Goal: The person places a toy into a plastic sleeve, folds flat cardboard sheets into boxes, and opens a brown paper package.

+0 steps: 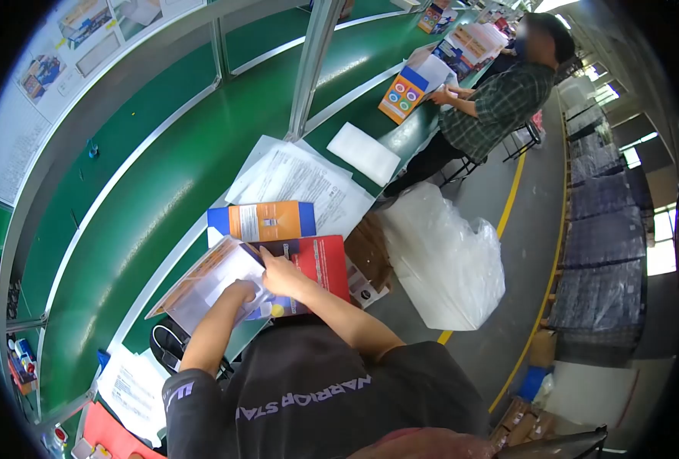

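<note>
An open printed box [323,264] with a red panel, a dark patterned strip and a white inside lies before me at the bench edge. My left hand [238,294] is over the white inside of the box, fingers curled in; what they hold, if anything, is hidden. My right hand [280,275] grips the box near its middle fold, the index finger stretched along the edge and the other fingers partly hidden. Just beyond lies an orange and blue box panel [271,222]. Printed paper sheets [297,180] are spread behind it.
A white foam block [364,153] lies on the green bench [179,168]. A large plastic-wrapped bundle [446,268] stands at the right. A co-worker [500,99] handles an orange box [403,96] farther along. Black cables [168,344] and sheets [131,390] are at the left.
</note>
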